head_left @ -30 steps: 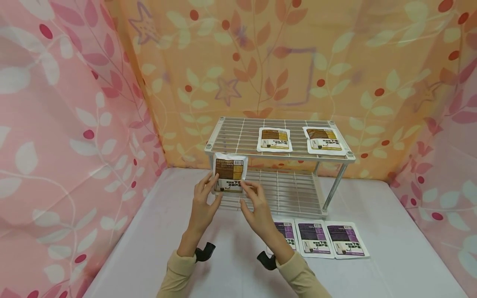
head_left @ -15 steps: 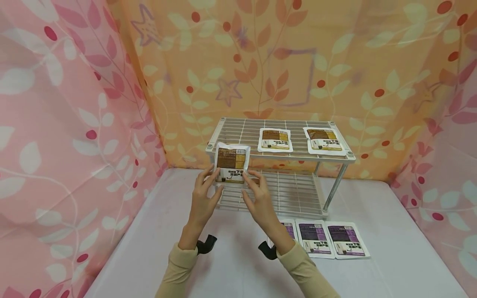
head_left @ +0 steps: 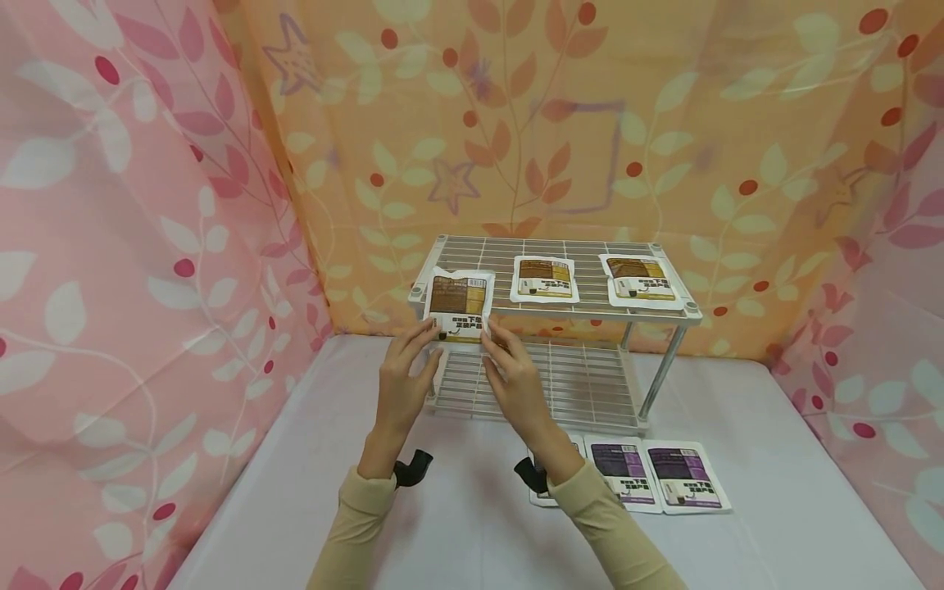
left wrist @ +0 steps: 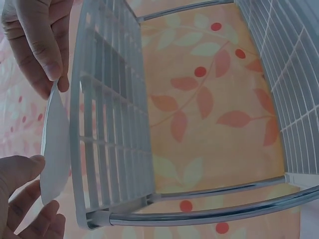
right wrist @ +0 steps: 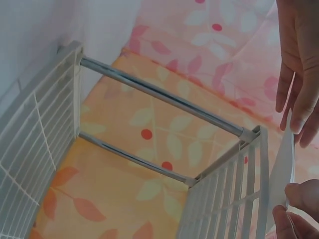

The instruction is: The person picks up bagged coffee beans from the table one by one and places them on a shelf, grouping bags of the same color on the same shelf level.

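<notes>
Our left hand [head_left: 401, 373] pinched the left lower side of the brown pouch [head_left: 461, 297], and our right hand [head_left: 518, 378] pinched its right side. We had this pouch just above the upper shelf [head_left: 597, 314], between nine and ten o'clock from the rack's middle. Two similar pouches [head_left: 544, 279] lay there at twelve and two. We judged this the placing step; the next move called for lowering it level, then releasing.

Upper shelf [head_left: 590, 313] close under held pouch [head_left: 460, 299], seemingly; middle pouch [head_left: 545, 279] blocks rightward.
</notes>
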Action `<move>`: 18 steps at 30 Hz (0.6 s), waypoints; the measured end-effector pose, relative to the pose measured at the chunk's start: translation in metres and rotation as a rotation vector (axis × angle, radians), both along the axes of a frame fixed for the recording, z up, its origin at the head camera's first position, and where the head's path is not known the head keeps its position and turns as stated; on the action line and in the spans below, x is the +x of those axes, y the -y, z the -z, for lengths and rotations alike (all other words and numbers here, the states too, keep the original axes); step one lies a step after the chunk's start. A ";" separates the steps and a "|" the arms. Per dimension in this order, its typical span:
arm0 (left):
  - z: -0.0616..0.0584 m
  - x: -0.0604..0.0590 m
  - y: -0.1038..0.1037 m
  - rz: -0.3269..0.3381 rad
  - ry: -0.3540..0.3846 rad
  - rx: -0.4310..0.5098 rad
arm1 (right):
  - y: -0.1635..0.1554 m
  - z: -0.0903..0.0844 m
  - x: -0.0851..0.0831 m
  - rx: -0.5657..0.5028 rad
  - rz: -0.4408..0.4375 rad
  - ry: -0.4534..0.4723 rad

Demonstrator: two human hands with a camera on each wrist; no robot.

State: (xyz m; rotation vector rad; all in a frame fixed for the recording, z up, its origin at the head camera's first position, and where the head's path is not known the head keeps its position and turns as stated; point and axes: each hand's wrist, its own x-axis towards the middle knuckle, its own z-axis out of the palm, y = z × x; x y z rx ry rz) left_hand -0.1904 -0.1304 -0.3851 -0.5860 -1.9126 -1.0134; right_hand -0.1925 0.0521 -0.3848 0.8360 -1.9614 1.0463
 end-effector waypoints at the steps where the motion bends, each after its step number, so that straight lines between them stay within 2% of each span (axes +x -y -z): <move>1: -0.001 -0.001 0.000 0.001 -0.003 0.004 | 0.000 -0.001 -0.001 0.003 0.001 -0.008; 11: -0.012 -0.012 -0.004 -0.001 -0.028 0.012 | -0.002 -0.015 -0.009 0.035 0.040 -0.046; 18: -0.021 -0.019 -0.005 -0.008 -0.008 -0.059 | -0.001 -0.033 -0.017 0.097 0.075 -0.069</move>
